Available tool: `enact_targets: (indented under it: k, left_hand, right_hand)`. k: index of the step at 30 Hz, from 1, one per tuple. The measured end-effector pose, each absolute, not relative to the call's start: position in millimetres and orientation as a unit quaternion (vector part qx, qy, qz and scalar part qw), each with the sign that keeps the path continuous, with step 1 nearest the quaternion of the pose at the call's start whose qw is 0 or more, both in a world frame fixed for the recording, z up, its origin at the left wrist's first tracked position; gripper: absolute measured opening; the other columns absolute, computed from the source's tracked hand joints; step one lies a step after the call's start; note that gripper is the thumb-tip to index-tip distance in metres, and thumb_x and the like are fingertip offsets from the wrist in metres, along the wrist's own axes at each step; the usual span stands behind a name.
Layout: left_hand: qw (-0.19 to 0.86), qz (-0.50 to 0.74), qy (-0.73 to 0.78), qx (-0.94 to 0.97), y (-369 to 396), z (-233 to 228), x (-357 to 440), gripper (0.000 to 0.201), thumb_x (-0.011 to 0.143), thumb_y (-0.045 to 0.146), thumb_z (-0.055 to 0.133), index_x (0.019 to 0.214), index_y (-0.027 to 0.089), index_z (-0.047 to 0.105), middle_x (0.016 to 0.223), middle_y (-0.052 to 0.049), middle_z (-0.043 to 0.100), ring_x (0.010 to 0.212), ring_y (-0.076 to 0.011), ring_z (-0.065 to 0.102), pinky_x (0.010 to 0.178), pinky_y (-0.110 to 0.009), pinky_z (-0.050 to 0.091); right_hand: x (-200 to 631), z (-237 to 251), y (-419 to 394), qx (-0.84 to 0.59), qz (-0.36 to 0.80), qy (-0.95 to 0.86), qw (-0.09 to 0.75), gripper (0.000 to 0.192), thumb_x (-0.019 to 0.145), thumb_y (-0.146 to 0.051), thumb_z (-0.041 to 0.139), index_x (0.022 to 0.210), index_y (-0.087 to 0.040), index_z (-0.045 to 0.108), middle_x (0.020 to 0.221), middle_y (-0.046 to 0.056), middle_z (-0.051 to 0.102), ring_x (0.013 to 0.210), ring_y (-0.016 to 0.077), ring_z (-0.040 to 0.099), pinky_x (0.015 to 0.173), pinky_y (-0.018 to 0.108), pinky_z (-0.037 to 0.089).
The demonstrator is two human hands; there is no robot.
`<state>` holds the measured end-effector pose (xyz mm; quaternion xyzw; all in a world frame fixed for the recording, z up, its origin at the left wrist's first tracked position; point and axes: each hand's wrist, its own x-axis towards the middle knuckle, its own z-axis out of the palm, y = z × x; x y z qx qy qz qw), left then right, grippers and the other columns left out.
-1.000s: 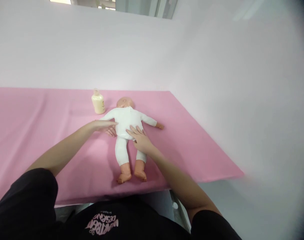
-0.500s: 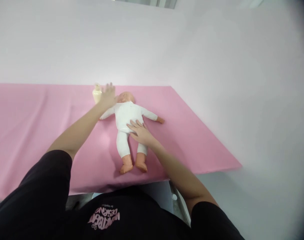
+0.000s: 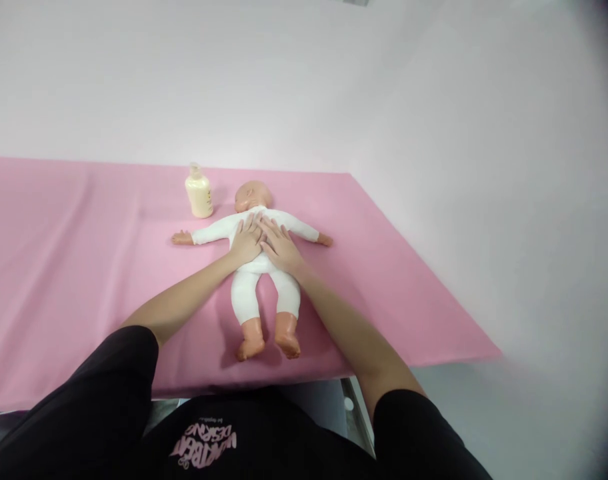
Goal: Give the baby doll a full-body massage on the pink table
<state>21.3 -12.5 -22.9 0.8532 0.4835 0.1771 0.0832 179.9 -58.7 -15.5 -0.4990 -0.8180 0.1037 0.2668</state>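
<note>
A baby doll (image 3: 258, 266) in a white body suit lies on the pink-covered table, its arms spread and its head turned to the left. My left hand (image 3: 247, 240) rests flat on the left side of the doll's torso, fingers stretched toward its neck. Beside it, my right hand (image 3: 281, 248) lies flat on the right side of the torso, fingers apart. The two hands meet near the middle, and their fingertips come close together. Neither hand grasps anything.
A cream-coloured pump bottle (image 3: 200, 195) stands upright left of the doll's head. The pink cover (image 3: 104, 267) has folds on the left and hangs at the front edge. A pale wall (image 3: 134, 80) rises behind the table and on the right.
My left hand has come down from beside the bottle onto the doll's torso. My right hand has slid up from the lower belly toward the chest.
</note>
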Motion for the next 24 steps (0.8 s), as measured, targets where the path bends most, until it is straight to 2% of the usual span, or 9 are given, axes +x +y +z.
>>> enact_targets:
  k: [2,4,9,13,18,20,24]
  left_hand:
    - [0.083,0.176,0.477,0.857,-11,-27,22,0.068,0.101,0.026,0.044,0.167,0.019,0.032,0.177,-0.010,0.022,0.167,-0.0314,0.012,0.135,-0.059,0.011]
    - [0.083,0.181,0.475,0.857,-10,-29,23,0.068,0.100,0.025,0.044,0.167,0.018,0.034,0.176,-0.011,0.024,0.167,-0.0309,0.015,0.135,-0.058,0.009]
    - [0.116,0.205,0.467,0.852,-11,-25,20,0.066,0.103,0.024,0.035,0.167,0.013,0.030,0.177,-0.012,0.022,0.167,-0.0288,0.016,0.136,-0.056,0.011]
    - [0.137,0.226,0.473,0.840,-13,-19,19,0.064,0.105,0.025,0.031,0.167,0.014,0.029,0.176,-0.010,0.025,0.166,-0.0254,0.019,0.136,-0.053,0.014]
    - [0.125,0.235,0.496,0.826,-8,-20,15,0.066,0.104,0.027,0.033,0.166,0.006,0.027,0.176,-0.016,0.022,0.167,-0.0271,0.017,0.136,-0.050,0.013]
    - [0.123,0.251,0.507,0.815,-5,-23,12,0.066,0.105,0.029,0.033,0.167,0.008,0.026,0.177,-0.015,0.019,0.167,-0.0289,0.015,0.136,-0.053,0.013]
    - [0.132,0.287,0.516,0.797,-1,-31,8,0.063,0.108,0.035,0.029,0.168,0.018,0.026,0.178,-0.012,0.020,0.167,-0.0287,0.016,0.135,-0.056,0.014]
  right_hand:
    - [175,-11,-44,-0.481,0.099,-0.844,0.215,0.061,0.106,-0.033,0.030,0.165,-0.022,0.038,0.178,0.005,0.023,0.168,0.0273,0.014,0.135,0.059,0.010]
    - [169,-8,-31,-0.490,0.096,-0.845,0.192,0.060,0.107,-0.035,0.027,0.165,-0.021,0.039,0.178,0.005,0.022,0.168,0.0278,0.015,0.135,0.059,0.009]
    - [165,-11,-17,-0.533,0.109,-0.811,0.215,0.066,0.107,-0.041,0.023,0.169,-0.019,0.028,0.179,0.006,0.018,0.168,0.0264,0.013,0.135,0.055,0.013]
    - [178,-18,-10,-0.586,0.142,-0.769,0.215,0.070,0.105,-0.045,0.023,0.171,-0.021,0.019,0.180,0.005,0.014,0.168,0.0308,0.011,0.134,0.061,0.014]
    - [194,-29,2,-0.647,0.181,-0.707,0.220,0.080,0.103,-0.046,0.028,0.167,0.000,0.016,0.177,0.021,0.019,0.166,0.0352,0.018,0.135,0.054,0.017]
    - [193,-33,-1,-0.658,0.170,-0.699,0.224,0.081,0.102,-0.046,0.031,0.165,0.005,0.020,0.174,0.027,0.023,0.165,0.0395,0.021,0.134,0.059,0.016]
    - [168,-36,-25,-0.694,0.143,-0.667,0.230,0.081,0.100,-0.045,0.035,0.165,0.002,0.020,0.173,0.032,0.020,0.161,0.0521,0.021,0.123,0.082,0.015]
